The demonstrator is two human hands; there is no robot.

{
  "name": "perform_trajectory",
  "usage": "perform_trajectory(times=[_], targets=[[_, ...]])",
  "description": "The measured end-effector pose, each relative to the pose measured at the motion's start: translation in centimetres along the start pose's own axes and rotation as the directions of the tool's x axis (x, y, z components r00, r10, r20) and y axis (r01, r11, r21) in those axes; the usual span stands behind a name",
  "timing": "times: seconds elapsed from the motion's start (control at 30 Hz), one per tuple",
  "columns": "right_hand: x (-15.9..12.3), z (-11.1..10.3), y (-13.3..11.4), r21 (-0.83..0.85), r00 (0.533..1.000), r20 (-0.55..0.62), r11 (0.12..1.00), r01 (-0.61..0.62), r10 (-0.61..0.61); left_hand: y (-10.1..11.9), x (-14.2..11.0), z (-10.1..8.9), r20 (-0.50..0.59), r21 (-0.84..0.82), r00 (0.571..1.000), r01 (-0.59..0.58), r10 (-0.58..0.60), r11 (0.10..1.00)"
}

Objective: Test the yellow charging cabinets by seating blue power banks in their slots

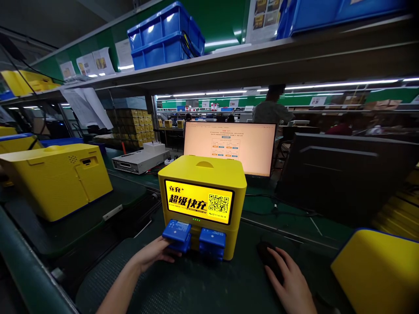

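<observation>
A yellow charging station (203, 187) with a lit screen stands on the dark mat in front of me. Blue power banks stick out of its lower slots in two stacks. My left hand (153, 254) is closed on the lower power bank of the left stack (178, 247), its fingers wrapped under that bank. The right stack of power banks (212, 244) sits untouched. My right hand (290, 279) lies over a black mouse (266, 257) to the right of the station, fingers curved on it.
A lit monitor (229, 146) stands behind the station, and a dark monitor back (347, 174) to its right. Yellow housings rest at the left (55, 179) and lower right (376, 270). Blue bins (165, 37) sit on the shelf overhead. A person (271, 109) stands beyond.
</observation>
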State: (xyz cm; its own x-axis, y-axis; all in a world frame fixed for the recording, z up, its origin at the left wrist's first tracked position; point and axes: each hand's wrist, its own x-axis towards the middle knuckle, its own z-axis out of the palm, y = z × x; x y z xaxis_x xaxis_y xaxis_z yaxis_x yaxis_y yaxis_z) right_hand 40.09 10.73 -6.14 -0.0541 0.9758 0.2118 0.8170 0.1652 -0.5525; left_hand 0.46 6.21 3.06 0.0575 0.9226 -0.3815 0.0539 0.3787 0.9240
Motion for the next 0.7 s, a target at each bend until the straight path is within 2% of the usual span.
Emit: perform_trajectory(times=[0.37, 0.7], targets=[[-0.03, 0.12, 0.12, -0.023, 1.0, 0.009, 1.0, -0.015, 0.015, 0.34, -0.21, -0.05, -0.01, -0.009, 1.0, 0.013, -0.013, 1.0], [-0.15, 0.14, 0.18, -0.01, 1.0, 0.007, 1.0, -0.009, 0.009, 0.65, -0.51, 0.22, 0.004, 0.103, 0.999, 0.043, -0.044, 0.994]])
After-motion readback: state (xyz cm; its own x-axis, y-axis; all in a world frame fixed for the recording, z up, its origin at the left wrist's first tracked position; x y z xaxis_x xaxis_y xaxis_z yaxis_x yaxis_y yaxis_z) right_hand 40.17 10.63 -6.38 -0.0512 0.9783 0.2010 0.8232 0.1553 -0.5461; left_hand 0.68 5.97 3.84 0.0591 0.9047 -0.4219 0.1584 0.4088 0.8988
